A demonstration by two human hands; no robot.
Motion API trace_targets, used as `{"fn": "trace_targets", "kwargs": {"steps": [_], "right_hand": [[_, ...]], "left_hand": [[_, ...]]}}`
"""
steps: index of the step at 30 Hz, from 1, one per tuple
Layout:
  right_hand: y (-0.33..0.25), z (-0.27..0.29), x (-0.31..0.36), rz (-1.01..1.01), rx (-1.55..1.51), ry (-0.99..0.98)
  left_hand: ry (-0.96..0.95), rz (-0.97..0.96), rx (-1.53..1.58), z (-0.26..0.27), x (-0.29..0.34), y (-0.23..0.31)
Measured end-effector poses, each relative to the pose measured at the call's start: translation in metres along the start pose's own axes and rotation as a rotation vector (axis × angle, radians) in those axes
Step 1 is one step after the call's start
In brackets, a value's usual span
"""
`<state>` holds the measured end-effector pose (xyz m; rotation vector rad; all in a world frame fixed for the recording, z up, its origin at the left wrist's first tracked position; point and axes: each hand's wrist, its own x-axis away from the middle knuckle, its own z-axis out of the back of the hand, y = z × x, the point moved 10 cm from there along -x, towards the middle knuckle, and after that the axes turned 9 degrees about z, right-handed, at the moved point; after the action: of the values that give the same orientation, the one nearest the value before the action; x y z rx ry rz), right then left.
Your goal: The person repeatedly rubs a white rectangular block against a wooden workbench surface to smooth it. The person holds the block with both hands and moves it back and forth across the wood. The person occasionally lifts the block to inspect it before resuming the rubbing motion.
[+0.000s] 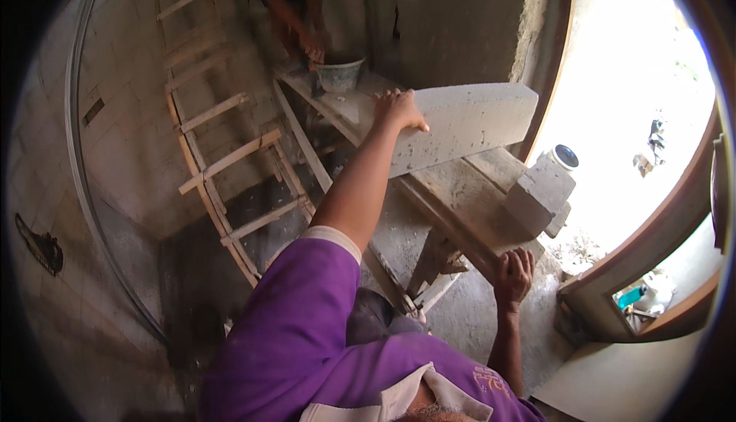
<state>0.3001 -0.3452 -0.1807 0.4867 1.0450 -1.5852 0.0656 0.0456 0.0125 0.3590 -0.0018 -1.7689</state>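
A long, pale grey lightweight concrete block [475, 123] stands on its narrow side across a dusty plank bench [448, 192]. My left hand [400, 110] grips the near left part of its top edge, fingers over the top and thumb against the front face. My right hand [515, 270] is at the near end of the bench, its fingers curled over the plank's edge. Beside that hand, a smaller cut block [540, 188] sits on the bench. A round white container [566, 157] with a dark opening is just behind the small block.
At the bench's far end, another person's hand [313, 45] is at the rim of a grey bucket [340, 75]. A wooden ladder [207, 169] leans on the left. A bright doorway opens at the right, with a wooden-framed panel [652, 284] near me. Trestle legs [437, 265] stand below the planks.
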Motion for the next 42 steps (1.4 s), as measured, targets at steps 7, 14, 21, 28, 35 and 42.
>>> {"fn": "trace_targets", "kwargs": {"steps": [7,14,21,28,35,42], "right_hand": [[0.0018,-0.0014,0.0009,-0.019,0.024,-0.023],[-0.0004,-0.0007,-0.0018,0.0,0.027,-0.026],[-0.0042,0.0009,-0.0037,0.026,0.04,-0.02],[0.0004,-0.0012,-0.0008,-0.001,0.046,-0.008],[0.0,-0.0014,-0.0009,0.001,0.029,-0.016],[0.0033,-0.0041,-0.0008,-0.002,0.025,-0.028]], "left_hand": [[-0.028,0.021,-0.015,0.003,0.0036,-0.0004],[-0.014,0.027,-0.021,0.0015,0.0021,-0.0011],[-0.035,0.035,-0.03,-0.0001,0.0008,-0.0021],[-0.022,0.035,-0.029,0.0,0.0009,0.0004],[0.001,0.038,-0.011,-0.0026,-0.0018,-0.0022],[-0.049,0.044,-0.012,0.0001,0.003,0.0]]}}
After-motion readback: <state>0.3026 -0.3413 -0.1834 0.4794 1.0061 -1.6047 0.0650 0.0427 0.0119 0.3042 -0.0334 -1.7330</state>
